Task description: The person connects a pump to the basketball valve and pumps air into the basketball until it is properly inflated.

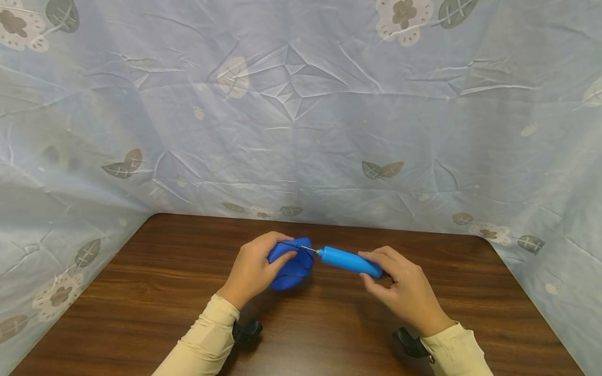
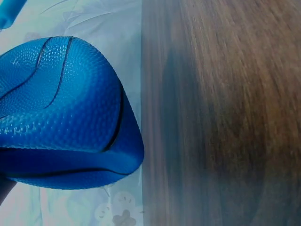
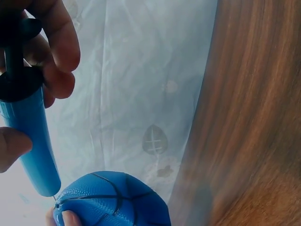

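A deflated blue ball (image 1: 293,271) with black seam lines and a pebbled skin is gripped by my left hand (image 1: 256,266), thumb on its near face. Its folded, dented side fills much of the left wrist view. My right hand (image 1: 400,282) holds a blue hand pump (image 1: 350,261) by its barrel, near the black handle end. A thin metal needle (image 1: 309,248) extends from the pump's tip to the ball, its point at the ball's surface beside my left fingers. In the right wrist view the black plunger handle (image 3: 14,59) sticks out of the barrel.
Both hands are over a dark brown wooden table (image 1: 164,292) with rounded far corners. A pale curtain (image 1: 301,130) with leaf and flower prints hangs behind it and along its sides. Black wrist devices (image 1: 246,331) sit below both hands.
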`<state>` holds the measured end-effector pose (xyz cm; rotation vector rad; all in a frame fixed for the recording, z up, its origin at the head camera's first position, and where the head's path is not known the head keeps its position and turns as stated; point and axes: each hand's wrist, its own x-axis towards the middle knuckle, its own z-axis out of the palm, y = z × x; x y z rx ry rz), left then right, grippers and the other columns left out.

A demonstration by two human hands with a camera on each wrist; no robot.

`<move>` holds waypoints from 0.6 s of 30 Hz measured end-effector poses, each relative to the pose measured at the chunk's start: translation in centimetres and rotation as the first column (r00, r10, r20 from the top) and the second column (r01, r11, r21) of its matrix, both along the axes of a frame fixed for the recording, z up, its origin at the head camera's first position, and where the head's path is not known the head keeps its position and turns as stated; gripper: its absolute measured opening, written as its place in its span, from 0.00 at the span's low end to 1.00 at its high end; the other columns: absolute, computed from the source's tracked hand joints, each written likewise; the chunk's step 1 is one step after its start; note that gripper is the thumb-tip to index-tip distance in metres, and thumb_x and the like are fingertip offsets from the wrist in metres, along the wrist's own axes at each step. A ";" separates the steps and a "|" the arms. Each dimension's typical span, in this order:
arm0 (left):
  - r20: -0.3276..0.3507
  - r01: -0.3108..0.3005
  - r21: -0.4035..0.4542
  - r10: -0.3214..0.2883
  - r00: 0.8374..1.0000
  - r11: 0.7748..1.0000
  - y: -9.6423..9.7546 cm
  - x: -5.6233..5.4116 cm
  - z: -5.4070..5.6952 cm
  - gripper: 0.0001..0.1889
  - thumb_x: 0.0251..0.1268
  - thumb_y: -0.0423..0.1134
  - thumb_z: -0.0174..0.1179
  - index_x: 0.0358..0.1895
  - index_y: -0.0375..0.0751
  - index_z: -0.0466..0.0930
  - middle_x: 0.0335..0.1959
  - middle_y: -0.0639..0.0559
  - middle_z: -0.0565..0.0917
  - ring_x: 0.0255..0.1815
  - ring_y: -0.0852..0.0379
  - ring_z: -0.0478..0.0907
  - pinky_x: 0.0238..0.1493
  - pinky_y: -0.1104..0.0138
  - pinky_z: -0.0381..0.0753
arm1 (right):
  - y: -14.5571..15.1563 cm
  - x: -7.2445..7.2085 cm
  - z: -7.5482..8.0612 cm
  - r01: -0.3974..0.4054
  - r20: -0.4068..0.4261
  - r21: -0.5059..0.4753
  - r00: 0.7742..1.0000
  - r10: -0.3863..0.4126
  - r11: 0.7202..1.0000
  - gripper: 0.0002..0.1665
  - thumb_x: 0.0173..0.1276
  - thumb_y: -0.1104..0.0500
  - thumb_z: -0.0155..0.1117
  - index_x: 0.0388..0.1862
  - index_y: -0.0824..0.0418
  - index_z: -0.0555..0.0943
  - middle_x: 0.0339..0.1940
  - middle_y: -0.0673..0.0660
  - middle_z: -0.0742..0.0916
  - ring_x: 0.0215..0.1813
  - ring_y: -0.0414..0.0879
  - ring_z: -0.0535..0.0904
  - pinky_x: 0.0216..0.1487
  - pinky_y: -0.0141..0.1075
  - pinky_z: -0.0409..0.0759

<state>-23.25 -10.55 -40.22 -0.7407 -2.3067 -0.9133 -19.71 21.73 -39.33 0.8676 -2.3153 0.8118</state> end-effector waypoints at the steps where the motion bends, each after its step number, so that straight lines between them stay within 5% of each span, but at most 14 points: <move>1: -0.006 0.006 0.002 -0.006 1.000 1.000 0.0 0.0 0.0 0.13 0.66 0.43 0.73 0.52 0.49 0.85 0.45 0.56 0.89 0.48 0.57 0.87 0.48 0.58 0.89 | 0.0 0.1 0.0 -0.001 0.003 -0.005 1.000 0.001 1.000 0.26 0.63 0.62 0.76 0.61 0.51 0.84 0.49 0.43 0.85 0.33 0.37 0.75 0.29 0.20 0.68; 18: -0.076 0.041 -0.001 -0.041 0.996 0.999 0.2 0.0 0.1 0.14 0.63 0.42 0.75 0.50 0.50 0.87 0.42 0.60 0.88 0.46 0.61 0.85 0.47 0.61 0.88 | -0.4 0.2 0.4 -0.095 -0.075 -0.027 0.993 0.093 0.995 0.35 0.52 0.72 0.80 0.61 0.57 0.85 0.48 0.48 0.85 0.34 0.34 0.75 0.30 0.23 0.74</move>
